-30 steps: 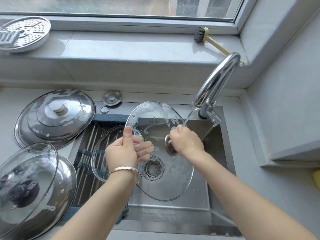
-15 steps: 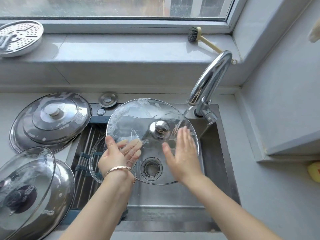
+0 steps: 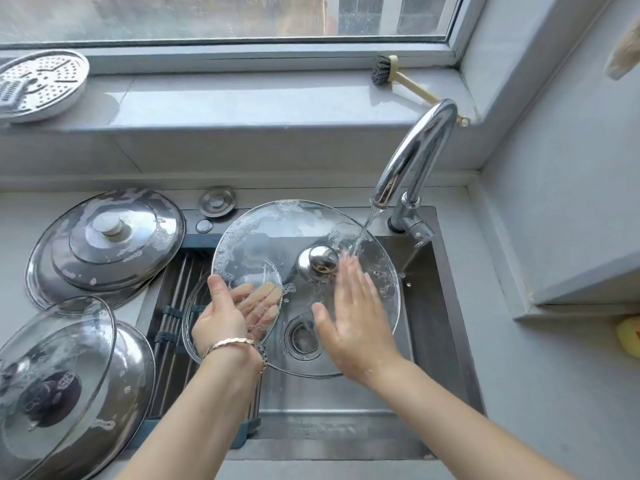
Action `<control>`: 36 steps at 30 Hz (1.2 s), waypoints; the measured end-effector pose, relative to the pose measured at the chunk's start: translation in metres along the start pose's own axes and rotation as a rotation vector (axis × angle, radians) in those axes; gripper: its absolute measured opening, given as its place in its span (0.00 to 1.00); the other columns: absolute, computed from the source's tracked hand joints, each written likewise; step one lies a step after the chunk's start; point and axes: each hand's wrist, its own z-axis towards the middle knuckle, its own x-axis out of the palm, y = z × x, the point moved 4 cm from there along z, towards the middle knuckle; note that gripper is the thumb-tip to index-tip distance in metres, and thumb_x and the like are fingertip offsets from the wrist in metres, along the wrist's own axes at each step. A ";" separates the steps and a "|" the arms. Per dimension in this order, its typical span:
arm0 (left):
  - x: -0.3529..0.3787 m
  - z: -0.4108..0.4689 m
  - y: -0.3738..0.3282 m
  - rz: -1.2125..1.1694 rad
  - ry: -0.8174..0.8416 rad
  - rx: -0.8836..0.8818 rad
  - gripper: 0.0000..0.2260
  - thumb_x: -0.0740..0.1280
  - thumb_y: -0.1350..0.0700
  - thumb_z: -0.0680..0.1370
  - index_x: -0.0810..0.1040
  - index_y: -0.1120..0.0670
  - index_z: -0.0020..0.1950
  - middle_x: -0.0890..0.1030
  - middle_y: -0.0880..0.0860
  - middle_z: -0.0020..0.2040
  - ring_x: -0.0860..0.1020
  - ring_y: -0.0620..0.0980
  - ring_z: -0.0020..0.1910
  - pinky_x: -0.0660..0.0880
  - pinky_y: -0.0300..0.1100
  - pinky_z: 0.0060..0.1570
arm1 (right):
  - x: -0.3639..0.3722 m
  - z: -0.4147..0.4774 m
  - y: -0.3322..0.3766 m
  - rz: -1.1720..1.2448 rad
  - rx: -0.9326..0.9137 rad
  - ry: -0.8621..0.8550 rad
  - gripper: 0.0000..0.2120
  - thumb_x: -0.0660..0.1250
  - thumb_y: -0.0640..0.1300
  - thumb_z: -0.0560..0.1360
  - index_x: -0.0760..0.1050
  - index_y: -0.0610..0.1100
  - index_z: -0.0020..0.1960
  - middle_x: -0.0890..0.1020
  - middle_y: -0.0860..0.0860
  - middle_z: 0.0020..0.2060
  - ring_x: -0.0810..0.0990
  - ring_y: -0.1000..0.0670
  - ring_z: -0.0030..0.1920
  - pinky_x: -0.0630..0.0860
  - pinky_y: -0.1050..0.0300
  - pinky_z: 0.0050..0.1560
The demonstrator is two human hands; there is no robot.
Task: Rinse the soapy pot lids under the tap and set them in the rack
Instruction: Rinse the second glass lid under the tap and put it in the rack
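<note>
The large glass lid is over the sink, tilted so that its top face with the metal knob looks toward me, and its far edge is higher than its near edge. My left hand holds it at the left rim: the thumb lies on the face near me and the four fingers are behind the glass, where I see them through it, so the rim is pinched between them. My right hand is flat, the fingers straight and together, and it lies on the top face just right of the knob; it grips nothing. The water stream falls from the tap and meets the glass beside my right fingertips. Soap foam sits on the upper left part of this lid. Below it I see the drain. A rack of metal rods covers the left part of the sink, and a small glass lid lies on it, partly hidden by my left hand. On the counter left of the sink lies a soapy steel lid, and nearer to me a domed glass lid leans on another steel lid. On the windowsill there are a perforated tray at the left and a brush at the right.
</note>
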 end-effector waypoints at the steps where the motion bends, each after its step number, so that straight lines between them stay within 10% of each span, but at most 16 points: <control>1: -0.001 0.000 0.000 0.017 0.010 -0.005 0.21 0.57 0.43 0.78 0.73 0.60 0.41 0.82 0.53 0.25 0.81 0.48 0.24 0.77 0.35 0.23 | -0.001 0.000 -0.002 0.020 -0.028 -0.003 0.34 0.36 0.60 0.73 0.33 0.45 0.74 0.35 0.53 0.73 0.32 0.57 0.73 0.33 0.59 0.73; 7: -0.002 -0.010 0.005 0.181 0.132 -0.027 0.20 0.58 0.45 0.78 0.73 0.63 0.42 0.82 0.57 0.27 0.81 0.51 0.24 0.75 0.36 0.20 | -0.030 0.049 -0.054 0.117 0.155 0.030 0.26 0.42 0.53 0.80 0.46 0.45 0.76 0.48 0.51 0.76 0.43 0.55 0.75 0.40 0.56 0.74; 14: 0.011 -0.018 0.016 0.298 0.244 -0.050 0.20 0.60 0.47 0.78 0.73 0.64 0.39 0.81 0.62 0.27 0.80 0.54 0.22 0.69 0.36 0.18 | -0.039 0.039 0.006 -0.049 -0.297 0.371 0.25 0.44 0.52 0.82 0.42 0.47 0.76 0.37 0.58 0.71 0.35 0.59 0.72 0.33 0.58 0.70; 20: 0.020 -0.020 0.014 0.351 0.264 0.012 0.22 0.61 0.46 0.77 0.75 0.64 0.37 0.81 0.61 0.27 0.79 0.54 0.21 0.72 0.37 0.18 | -0.037 0.036 -0.006 -0.143 -0.001 0.207 0.33 0.43 0.59 0.79 0.34 0.43 0.75 0.35 0.48 0.74 0.33 0.51 0.74 0.36 0.53 0.74; 24: 0.020 -0.015 0.012 0.393 0.203 0.054 0.23 0.59 0.44 0.77 0.77 0.60 0.31 0.78 0.54 0.21 0.76 0.50 0.19 0.71 0.34 0.17 | -0.015 0.009 0.033 -0.219 -0.383 0.198 0.33 0.42 0.60 0.77 0.35 0.46 0.75 0.32 0.52 0.71 0.30 0.55 0.72 0.32 0.55 0.73; 29: 0.023 -0.017 0.013 0.406 0.206 0.046 0.27 0.55 0.38 0.75 0.76 0.60 0.32 0.78 0.57 0.22 0.76 0.51 0.19 0.73 0.39 0.19 | -0.026 0.039 0.016 -0.098 -0.014 0.083 0.32 0.43 0.57 0.79 0.37 0.43 0.76 0.37 0.47 0.75 0.34 0.52 0.74 0.35 0.54 0.74; 33: 0.020 -0.010 0.013 0.420 0.174 0.038 0.27 0.54 0.38 0.75 0.77 0.58 0.33 0.78 0.54 0.24 0.76 0.51 0.25 0.73 0.36 0.23 | -0.008 0.014 0.044 -0.215 -0.424 0.178 0.33 0.36 0.56 0.74 0.37 0.44 0.75 0.33 0.52 0.71 0.32 0.55 0.72 0.33 0.55 0.73; 36: 0.019 -0.014 0.013 0.342 0.229 -0.002 0.29 0.53 0.38 0.76 0.75 0.62 0.34 0.79 0.62 0.27 0.77 0.53 0.21 0.71 0.36 0.18 | -0.021 0.036 0.021 -0.221 -0.253 0.173 0.29 0.40 0.56 0.79 0.37 0.46 0.76 0.35 0.51 0.74 0.34 0.53 0.74 0.35 0.53 0.74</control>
